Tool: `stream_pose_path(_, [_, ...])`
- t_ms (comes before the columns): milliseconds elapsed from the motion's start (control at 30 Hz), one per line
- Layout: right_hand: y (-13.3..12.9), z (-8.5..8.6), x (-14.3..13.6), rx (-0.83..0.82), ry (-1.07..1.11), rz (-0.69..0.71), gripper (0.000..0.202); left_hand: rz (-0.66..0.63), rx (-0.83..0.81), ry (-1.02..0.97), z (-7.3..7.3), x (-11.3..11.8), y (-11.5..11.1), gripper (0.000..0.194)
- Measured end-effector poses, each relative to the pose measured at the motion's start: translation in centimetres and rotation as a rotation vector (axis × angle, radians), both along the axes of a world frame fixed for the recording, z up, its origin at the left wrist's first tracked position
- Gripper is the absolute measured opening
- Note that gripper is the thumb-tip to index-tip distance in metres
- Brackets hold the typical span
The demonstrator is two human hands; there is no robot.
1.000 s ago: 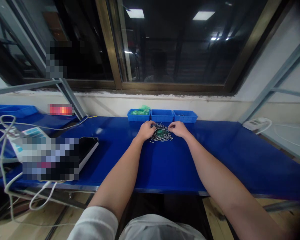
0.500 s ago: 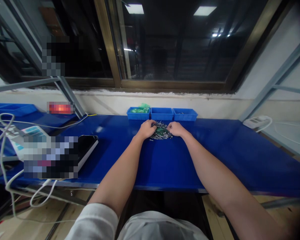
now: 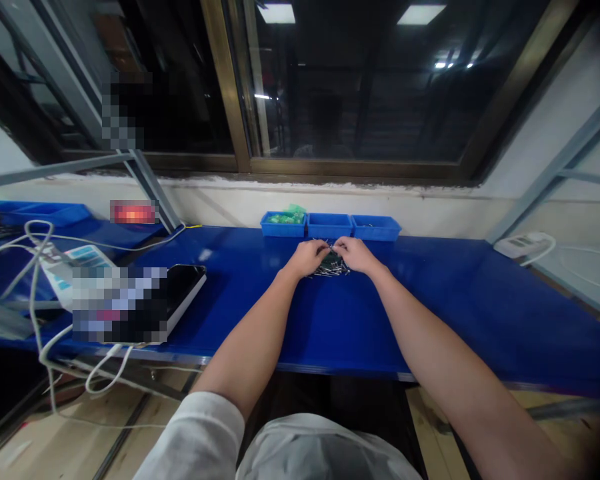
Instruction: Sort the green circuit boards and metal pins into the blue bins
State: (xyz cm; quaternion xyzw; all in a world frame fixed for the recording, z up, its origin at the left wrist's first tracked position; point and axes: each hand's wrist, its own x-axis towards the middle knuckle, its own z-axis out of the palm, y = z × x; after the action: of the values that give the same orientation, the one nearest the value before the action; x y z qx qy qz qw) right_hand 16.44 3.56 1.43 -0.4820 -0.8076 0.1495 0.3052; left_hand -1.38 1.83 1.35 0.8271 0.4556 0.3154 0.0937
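A pile of thin metal pieces, perhaps screws, lies on the blue table with something green among it. At the pile's left and upper edge is my left hand, its fingers curled together. My right hand is close beside it over the pile's right side, fingers bent in a pinch. The fingertips of both hands nearly meet above the metal pieces. Whatever lies between the fingers is too small to make out.
Behind the pile stand three blue bins: the left bin with green bags, the middle bin and the right bin. A dark-screened device and white cables are at left. A power strip sits at right.
My two hands have come closer together over the pile, covering more of it and of the green material. The whole view has shifted slightly.
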Motion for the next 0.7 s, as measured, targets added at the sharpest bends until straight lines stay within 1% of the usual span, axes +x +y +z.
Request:
stream_pose_path(100, [-0.2,-0.1,-0.3,-0.085,0.211,0.060,0.015,0.023,-0.003,-0.017,0.1,-0.1,0.0,0.024])
stream_pose_path(200, [-0.3,0.0,-0.5,-0.174,0.425,0.105,0.023,0.061,-0.009,-0.033,0.2,-0.2,-0.1,0.023])
stream_pose_path(300, [-0.4,0.1,-0.5,-0.249,0.556,0.097,0.029,0.068,-0.027,-0.021,0.4,-0.1,-0.3,0.027])
stream_pose_path(400, [-0.1,0.2,-0.1,-0.266,0.643,0.024,0.030,0.080,-0.022,-0.038,0.6,-0.1,-0.5,0.033])
stream_pose_path(500, [0.6,-0.1,0.7,-0.251,0.647,-0.094,0.030,0.143,0.008,-0.094,0.7,-0.4,-0.3,0.034])
stream_pose_path(633, [1.9,-0.6,2.0,-0.140,0.682,-0.265,0.027,0.263,-0.016,-0.116,0.5,-1.1,0.3,0.031])
stream_pose_path(700, [2.4,-0.8,2.6,-0.076,0.744,-0.313,0.032,0.293,-0.029,-0.117,0.4,-1.3,0.6,0.029])
